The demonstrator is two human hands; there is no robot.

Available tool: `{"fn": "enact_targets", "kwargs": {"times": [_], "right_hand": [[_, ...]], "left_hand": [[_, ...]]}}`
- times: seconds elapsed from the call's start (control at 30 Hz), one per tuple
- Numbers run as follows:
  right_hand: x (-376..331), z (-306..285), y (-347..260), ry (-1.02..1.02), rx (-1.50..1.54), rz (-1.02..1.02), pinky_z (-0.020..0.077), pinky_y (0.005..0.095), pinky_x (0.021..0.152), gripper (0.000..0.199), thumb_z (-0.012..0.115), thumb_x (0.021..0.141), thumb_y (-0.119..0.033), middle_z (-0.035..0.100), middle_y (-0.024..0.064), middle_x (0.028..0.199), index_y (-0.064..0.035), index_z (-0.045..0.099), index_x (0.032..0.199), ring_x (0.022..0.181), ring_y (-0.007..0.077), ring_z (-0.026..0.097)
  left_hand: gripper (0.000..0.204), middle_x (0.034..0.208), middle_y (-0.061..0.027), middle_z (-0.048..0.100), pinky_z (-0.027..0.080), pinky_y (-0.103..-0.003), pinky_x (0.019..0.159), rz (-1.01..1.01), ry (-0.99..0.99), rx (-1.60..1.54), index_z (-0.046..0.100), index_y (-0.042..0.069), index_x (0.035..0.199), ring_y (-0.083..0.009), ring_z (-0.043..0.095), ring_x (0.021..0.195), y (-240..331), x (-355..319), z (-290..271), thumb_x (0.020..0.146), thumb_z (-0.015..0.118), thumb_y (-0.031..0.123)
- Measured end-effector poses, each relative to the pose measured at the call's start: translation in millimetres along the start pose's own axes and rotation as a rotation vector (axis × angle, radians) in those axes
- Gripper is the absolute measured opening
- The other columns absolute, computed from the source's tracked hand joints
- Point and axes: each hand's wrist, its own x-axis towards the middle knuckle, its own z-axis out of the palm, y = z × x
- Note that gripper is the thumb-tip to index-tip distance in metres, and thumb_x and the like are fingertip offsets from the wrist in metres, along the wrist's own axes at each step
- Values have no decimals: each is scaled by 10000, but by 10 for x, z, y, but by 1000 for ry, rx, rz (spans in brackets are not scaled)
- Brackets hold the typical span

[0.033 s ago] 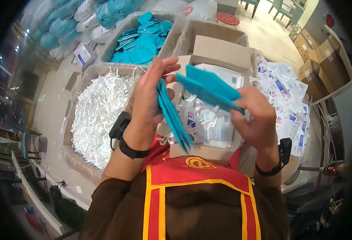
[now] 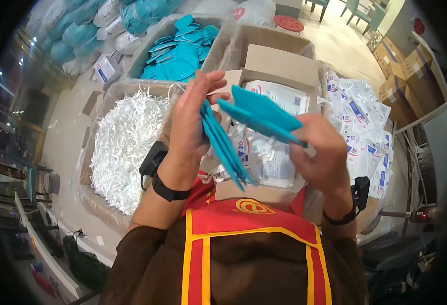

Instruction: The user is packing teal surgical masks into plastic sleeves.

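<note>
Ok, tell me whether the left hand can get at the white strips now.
Probably not straight away: the left hand holds blue pads and would likely need freeing first, though the white strips lie uncovered to its left.

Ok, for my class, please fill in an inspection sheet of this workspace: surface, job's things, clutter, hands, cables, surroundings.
Surface: no table seen; pale floor beside the boxes.
Job's things: teal pads held above an open cardboard box containing white packets.
Clutter: a heap of white strips at left; more packets heaped at right.
Hands: left hand holds several pads; right hand pinches others.
Cables: dark tangle, possibly cord, lower left on the floor.
Surroundings: stuffed bags, red stool, green chairs, brown cartons.
</note>
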Motion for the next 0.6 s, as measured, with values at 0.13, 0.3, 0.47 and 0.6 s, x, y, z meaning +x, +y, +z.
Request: {"fn": "enact_targets", "kwargs": {"times": [0.13,0.3,0.47,0.6], "right_hand": [[-21,211,-179,-61,42,-72,512,404,675,221,661,673,68,604,187,889,-15,525,826,805,375,607],[-6,259,-240,-205,141,-33,512,398,750,241,667,710,58,601,191,955,-3,535,902,895,363,612],[29,150,-87,-74,234,1,519,363,785,429,701,761,0,626,170,1046,-13,578,1172,955,324,629],[121,-109,320,-103,69,359,514,378,777,238,648,840,-97,644,164,1023,-13,637,1062,912,323,638]], "left_hand": [[736,1169,-139,598,497,-259,705,97,92,175,556,-32,1250,-154,594,963,-96,-2,104,895,532,612],[293,732,-39,645,418,-217,619,6,72,44,629,54,725,-86,546,656,-120,-38,95,885,689,291],[249,697,-31,593,394,-255,658,143,148,186,603,64,710,-105,514,664,56,77,-307,888,621,237],[332,707,-65,557,496,-380,744,179,146,-90,505,90,734,-190,568,705,501,-14,-698,944,566,340]]}}
